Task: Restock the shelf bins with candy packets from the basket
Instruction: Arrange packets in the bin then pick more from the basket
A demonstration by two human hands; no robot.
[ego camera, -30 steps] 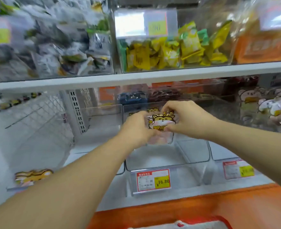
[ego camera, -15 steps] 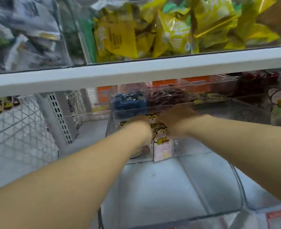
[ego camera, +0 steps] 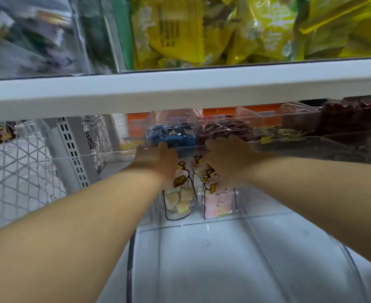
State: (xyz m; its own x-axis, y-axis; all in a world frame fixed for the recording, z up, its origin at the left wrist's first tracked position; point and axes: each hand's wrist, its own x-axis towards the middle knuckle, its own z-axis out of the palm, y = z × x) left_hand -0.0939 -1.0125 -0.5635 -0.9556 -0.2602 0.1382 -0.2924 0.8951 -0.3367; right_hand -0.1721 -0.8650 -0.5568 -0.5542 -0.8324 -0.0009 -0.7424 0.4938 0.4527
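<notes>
Both grips are reached much deeper under the white shelf edge [ego camera: 180,92] than a second ago, where a single packet is held up between them near the front. The view is also brought in closer and lower.

The left grip [ego camera: 156,162] is now laid over the top of the left packet [ego camera: 179,197], which is filled with yellowish sweets. The right grip [ego camera: 228,160] is laid over the top of the right packet [ego camera: 218,203], which is filled with pink sweets. Both packets are stood upright, side by side, at the back of the clear bin [ego camera: 224,259].

The fingers are hidden behind the backs of the hands, so it cannot be told whether the packets are pinched or already let go.

For these two packets the placing is judged nearly done, with only the release left to be confirmed. Most of the bin floor is left bare in front of them, so the restocking as a whole is judged to be at an early stage, and more packets are expected to be needed.
</notes>
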